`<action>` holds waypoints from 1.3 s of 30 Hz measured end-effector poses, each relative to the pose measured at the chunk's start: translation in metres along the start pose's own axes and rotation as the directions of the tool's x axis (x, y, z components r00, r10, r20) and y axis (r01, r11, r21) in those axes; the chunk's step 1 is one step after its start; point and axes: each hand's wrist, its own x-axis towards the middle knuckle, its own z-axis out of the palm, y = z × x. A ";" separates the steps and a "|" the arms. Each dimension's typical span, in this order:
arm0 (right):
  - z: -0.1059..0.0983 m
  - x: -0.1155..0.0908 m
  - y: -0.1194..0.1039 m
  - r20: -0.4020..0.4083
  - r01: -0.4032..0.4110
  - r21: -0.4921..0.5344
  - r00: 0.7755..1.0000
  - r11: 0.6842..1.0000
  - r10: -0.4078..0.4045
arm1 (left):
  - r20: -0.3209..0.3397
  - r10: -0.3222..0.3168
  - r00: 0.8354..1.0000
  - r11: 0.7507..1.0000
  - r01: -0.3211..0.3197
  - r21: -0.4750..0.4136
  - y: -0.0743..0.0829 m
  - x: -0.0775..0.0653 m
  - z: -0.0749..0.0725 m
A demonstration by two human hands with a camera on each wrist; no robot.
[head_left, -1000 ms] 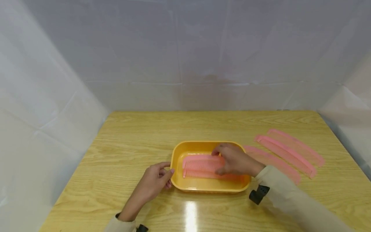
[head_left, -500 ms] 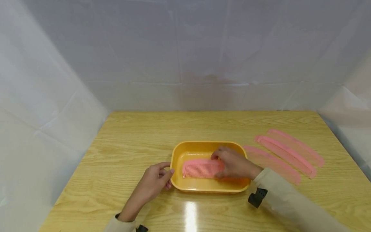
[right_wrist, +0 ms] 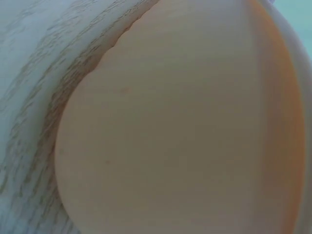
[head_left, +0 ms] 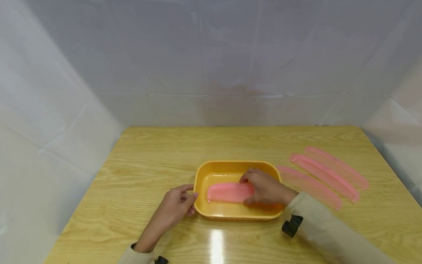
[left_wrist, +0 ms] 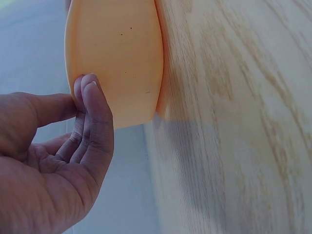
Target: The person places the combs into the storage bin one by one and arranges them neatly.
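A yellow plastic basin stands on the wooden table in the head view. Inside it lies a pink comb, its teeth toward the person and its right end hidden by the right hand. That right hand reaches over the basin's right rim and grips the comb between thumb and fingers. At the basin's left end, the left hand pinches the rim; the left wrist view shows thumb and fingertips meeting at its edge. In the right wrist view the basin's outer wall fills most of the picture, with the hand hidden.
Right of the basin, three more pink combs lie slanted on the table: a near one, a middle one and a far one. Grey-white sheeting rises behind the table and at both sides.
The pink area in the basin has become narrower: its far edge has come toward the person, and only one row of teeth shows now. The right hand has shifted slightly. The left hand stays put.
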 end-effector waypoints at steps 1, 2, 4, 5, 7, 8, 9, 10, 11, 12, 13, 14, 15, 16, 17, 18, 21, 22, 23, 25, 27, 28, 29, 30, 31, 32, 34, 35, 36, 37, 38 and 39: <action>0.000 0.000 0.000 0.001 -0.009 0.000 1.000 1.000 0.009 | 0.001 0.001 1.000 1.000 -0.001 0.000 0.000 0.000 0.000; 0.000 0.000 -0.001 0.001 -0.016 0.001 1.000 1.000 0.016 | 0.001 0.002 1.000 1.000 -0.002 -0.001 0.000 0.000 0.000; 0.001 0.000 -0.002 0.004 -0.029 0.002 1.000 1.000 0.029 | 0.001 0.001 1.000 1.000 -0.001 0.001 0.000 0.000 0.000; 0.001 0.000 -0.002 0.005 -0.033 0.002 0.999 0.999 0.033 | 0.002 -0.001 1.000 1.000 0.001 0.002 0.000 0.001 0.000; 0.001 0.000 -0.002 0.008 -0.038 0.003 0.999 0.999 0.038 | 0.002 -0.005 1.000 1.000 0.005 0.005 0.000 0.001 0.000; 0.001 0.000 -0.003 0.009 -0.036 0.003 0.999 0.999 0.036 | 0.002 -0.005 1.000 1.000 0.005 0.005 0.000 0.001 0.000; 0.001 0.000 -0.003 0.010 -0.035 0.002 0.999 0.999 0.035 | 0.002 -0.005 1.000 1.000 0.005 0.006 0.000 0.001 0.000; 0.000 0.000 -0.003 0.011 -0.034 -0.002 0.999 0.999 0.034 | 0.002 -0.006 1.000 1.000 0.006 0.006 0.000 0.001 0.000; 0.000 0.000 -0.003 0.011 -0.030 -0.005 0.999 1.000 0.030 | 0.002 -0.005 1.000 1.000 0.005 0.006 0.001 0.000 0.000; 0.000 0.000 -0.003 0.011 -0.028 -0.007 1.000 1.000 0.028 | 0.001 -0.006 1.000 1.000 0.006 0.005 0.001 0.000 0.000; 0.000 0.000 -0.003 0.012 -0.023 -0.011 1.000 1.000 0.023 | -0.001 -0.007 1.000 1.000 0.007 0.004 0.001 0.000 0.000; -0.001 0.000 -0.004 0.012 -0.024 -0.011 1.000 1.000 0.024 | -0.001 -0.007 1.000 1.000 0.007 0.004 0.001 0.000 0.000; -0.002 0.000 -0.004 0.014 -0.024 -0.013 1.000 1.000 0.024 | -0.002 -0.009 1.000 1.000 0.009 0.003 0.001 0.000 0.000; -0.003 -0.001 -0.005 0.015 -0.029 -0.012 0.999 1.000 0.029 | -0.003 -0.008 1.000 1.000 0.008 0.004 0.001 0.000 0.000; -0.004 -0.001 -0.005 0.016 -0.030 -0.010 0.999 0.999 0.031 | -0.002 -0.005 1.000 1.000 0.005 0.004 0.001 0.000 0.000; -0.006 -0.002 -0.006 0.018 -0.037 -0.006 0.999 0.999 0.037 | -0.002 -0.004 1.000 1.000 0.004 0.005 0.002 0.000 -0.001; -0.012 -0.005 -0.006 0.020 -0.049 -0.001 0.999 0.999 0.049 | -0.001 0.001 1.000 1.000 -0.001 0.006 0.002 -0.001 -0.001; -0.014 -0.005 -0.005 0.018 -0.051 -0.001 0.999 0.999 0.051 | -0.001 0.001 1.000 1.000 -0.001 0.007 0.002 -0.001 -0.001; -0.017 -0.006 -0.005 0.016 -0.050 -0.001 0.999 0.999 0.050 | -0.001 0.000 1.000 1.000 0.000 0.009 0.003 -0.001 -0.001; -0.022 -0.008 -0.003 0.006 -0.048 -0.001 0.999 0.999 0.048 | -0.003 -0.001 1.000 1.000 0.001 0.010 0.003 0.000 -0.001; -0.028 -0.010 -0.002 -0.007 -0.048 -0.003 0.999 0.999 0.048 | -0.003 -0.001 1.000 1.000 0.001 0.012 0.002 0.000 0.000; -0.030 -0.011 -0.001 -0.016 -0.045 -0.002 0.999 0.999 0.045 | -0.003 -0.001 1.000 1.000 0.001 0.012 0.002 0.000 0.000; -0.033 -0.012 0.000 -0.025 -0.043 -0.004 0.999 0.999 0.043 | -0.002 0.001 1.000 1.000 -0.001 0.012 0.002 0.000 0.000; -0.035 -0.014 0.001 -0.035 -0.040 -0.007 0.999 0.999 0.040 | -0.002 0.001 1.000 1.000 -0.001 0.012 0.002 0.000 0.000; -0.037 -0.015 0.002 -0.043 -0.039 -0.008 0.998 0.999 0.038 | -0.001 0.001 1.000 1.000 -0.001 0.010 0.002 -0.001 0.000; -0.040 -0.016 0.003 -0.050 -0.034 -0.012 0.998 0.999 0.033 | -0.001 0.001 1.000 1.000 -0.001 0.009 0.002 -0.001 0.000; -0.045 -0.019 0.005 -0.065 -0.032 -0.017 0.997 0.999 0.030 | 0.001 0.001 1.000 1.000 -0.001 0.007 0.002 -0.001 -0.001; -0.047 -0.021 0.006 -0.069 -0.037 -0.018 0.997 0.999 0.035 | 0.001 0.001 1.000 1.000 -0.001 0.006 0.002 -0.001 -0.001; -0.050 -0.022 0.007 -0.071 -0.045 -0.018 0.996 0.999 0.044 | 0.002 0.002 1.000 1.000 -0.002 0.005 0.002 -0.001 -0.001; -0.052 -0.023 0.008 -0.075 -0.050 -0.022 0.996 0.998 0.049 | 0.002 0.002 1.000 1.000 -0.002 0.004 0.001 -0.001 -0.001; -0.054 -0.025 0.009 -0.079 -0.056 -0.027 0.995 0.998 0.054 | 0.003 0.003 1.000 1.000 -0.003 0.004 0.001 0.000 -0.001; -0.056 -0.026 0.010 -0.083 -0.069 -0.028 0.994 0.997 0.066 | 0.003 0.004 1.000 1.000 -0.004 0.004 0.001 -0.001 -0.001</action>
